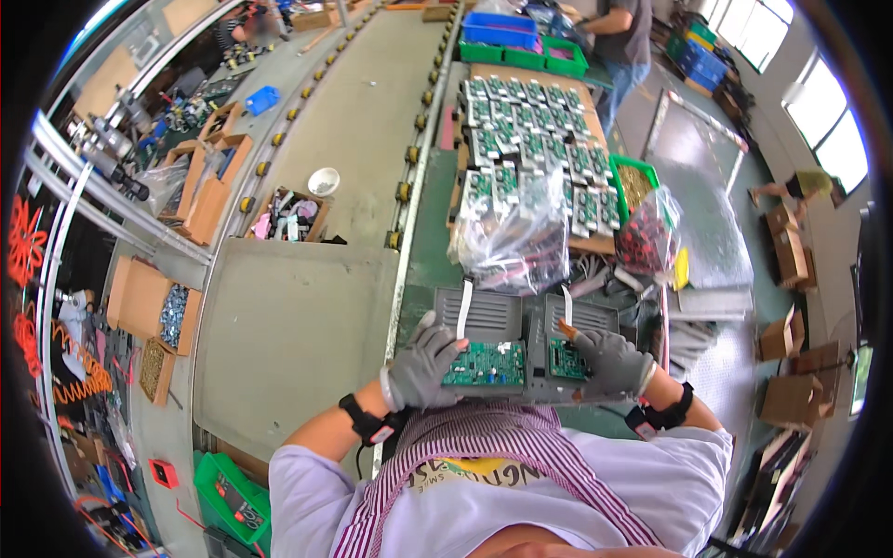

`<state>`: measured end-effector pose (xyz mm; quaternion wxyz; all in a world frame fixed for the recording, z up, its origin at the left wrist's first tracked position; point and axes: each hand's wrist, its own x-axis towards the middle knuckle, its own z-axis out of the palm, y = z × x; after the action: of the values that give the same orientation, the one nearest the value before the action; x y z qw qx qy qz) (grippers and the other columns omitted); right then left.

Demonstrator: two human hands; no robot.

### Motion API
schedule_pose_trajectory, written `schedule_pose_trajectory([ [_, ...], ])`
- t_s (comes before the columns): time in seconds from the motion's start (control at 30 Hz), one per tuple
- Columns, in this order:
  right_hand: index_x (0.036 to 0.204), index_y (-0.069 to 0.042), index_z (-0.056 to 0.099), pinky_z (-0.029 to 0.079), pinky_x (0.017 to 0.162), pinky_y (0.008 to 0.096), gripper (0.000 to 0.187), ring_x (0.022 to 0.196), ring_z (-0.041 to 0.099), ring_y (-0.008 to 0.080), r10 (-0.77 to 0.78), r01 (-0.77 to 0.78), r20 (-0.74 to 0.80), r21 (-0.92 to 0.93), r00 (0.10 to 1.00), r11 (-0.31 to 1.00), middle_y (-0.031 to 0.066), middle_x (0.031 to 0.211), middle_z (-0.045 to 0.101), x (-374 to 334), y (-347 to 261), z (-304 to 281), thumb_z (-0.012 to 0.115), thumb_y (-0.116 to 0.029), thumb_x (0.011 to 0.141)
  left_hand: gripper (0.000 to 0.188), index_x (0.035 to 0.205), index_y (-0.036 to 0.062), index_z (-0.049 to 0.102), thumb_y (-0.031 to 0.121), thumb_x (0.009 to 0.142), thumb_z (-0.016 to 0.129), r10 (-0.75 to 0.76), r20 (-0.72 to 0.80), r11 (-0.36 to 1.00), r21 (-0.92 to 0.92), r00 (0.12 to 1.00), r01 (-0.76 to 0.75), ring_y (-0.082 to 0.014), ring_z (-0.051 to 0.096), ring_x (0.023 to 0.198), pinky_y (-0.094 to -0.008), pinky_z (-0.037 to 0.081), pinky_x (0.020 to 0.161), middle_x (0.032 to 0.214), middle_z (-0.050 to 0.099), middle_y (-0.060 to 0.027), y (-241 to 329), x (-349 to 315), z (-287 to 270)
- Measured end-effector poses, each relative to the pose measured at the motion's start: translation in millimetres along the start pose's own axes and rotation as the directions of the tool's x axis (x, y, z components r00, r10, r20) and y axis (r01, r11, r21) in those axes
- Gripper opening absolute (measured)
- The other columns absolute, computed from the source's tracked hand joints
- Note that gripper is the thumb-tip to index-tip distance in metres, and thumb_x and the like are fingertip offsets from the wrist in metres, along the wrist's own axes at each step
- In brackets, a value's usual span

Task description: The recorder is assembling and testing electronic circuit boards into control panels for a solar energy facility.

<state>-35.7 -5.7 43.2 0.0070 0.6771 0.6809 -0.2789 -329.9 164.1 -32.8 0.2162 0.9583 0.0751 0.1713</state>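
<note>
A grey plastic housing [537, 344] with ribbed panels lies before me. On its near left part sits a green circuit board [486, 364], and a smaller green circuit board [565, 359] is on the near right part. My left hand [423, 365], in a grey glove, is closed at the left end of the larger board, bare thumb tip on its corner. My gloved right hand [615, 362] closes at the right end of the smaller board; its undersides are hidden. A white ribbon cable [464, 309] stands above the left board, another white ribbon cable [567, 305] near my right fingertips.
Beyond the housing lie a clear plastic bag [516, 242] and rows of circuit boards [530, 116]. A bag of red parts [648, 237] and a green bin of brass-coloured parts [635, 186] stand right of them. A roller conveyor [404, 191] runs at left. A person [621, 42] stands at the far end.
</note>
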Motion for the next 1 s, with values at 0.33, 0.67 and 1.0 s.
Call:
schedule_pose_trajectory([
  [0.33, 0.123, -0.005, 0.047, 0.047, 0.073, 0.0355, 0.075, 0.08, 0.061, 0.0264, -0.643, 0.532, 0.081, 0.489, 0.761, 0.691, 0.0127, 0.089, 0.061, 159.2, -119.7, -57.1, 0.076, -0.034, 0.059, 0.086, 0.126, -0.0029, 0.043, 0.055, 0.067, 0.068, -0.854, -0.053, 0.26, -0.906, 0.517, 0.335, -0.0227, 0.054, 0.107, -0.0345, 0.043, 0.091, 0.119, 0.055, -0.0122, -20.1, -219.9, -94.5],
  [0.67, 0.125, 0.005, 0.046, 0.04, 0.09, 0.0261, 0.061, 0.1, 0.052, 0.0126, -0.645, -0.233, 0.686, 0.725, 0.338, 0.648, 0.0102, 0.112, 0.057, 346.7, -290.1, 109.1, 0.064, -0.028, 0.077, 0.058, 0.115, 0.0009, 0.055, 0.049, 0.083, 0.053, -0.948, 0.289, -0.313, -0.772, -0.133, 0.553, -0.0237, 0.061, 0.091, -0.0344, 0.045, 0.086, 0.105, 0.063, -0.0126, -19.0, -438.5, -80.7],
  [1.0, 0.123, -0.003, 0.052, 0.043, 0.089, 0.0317, 0.052, 0.105, 0.056, 0.0227, -0.252, 0.291, 0.722, 0.074, 0.644, 0.954, 0.0145, 0.117, 0.057, 421.6, -325.8, 160.8, 0.059, -0.03, 0.08, 0.051, 0.115, 0.0062, 0.054, 0.045, 0.081, 0.058, -0.946, 0.162, -0.325, -0.487, -0.282, 0.811, -0.0271, 0.056, 0.098, -0.0418, 0.041, 0.085, 0.112, 0.059, -0.0141, -102.3, -439.5, -44.1],
])
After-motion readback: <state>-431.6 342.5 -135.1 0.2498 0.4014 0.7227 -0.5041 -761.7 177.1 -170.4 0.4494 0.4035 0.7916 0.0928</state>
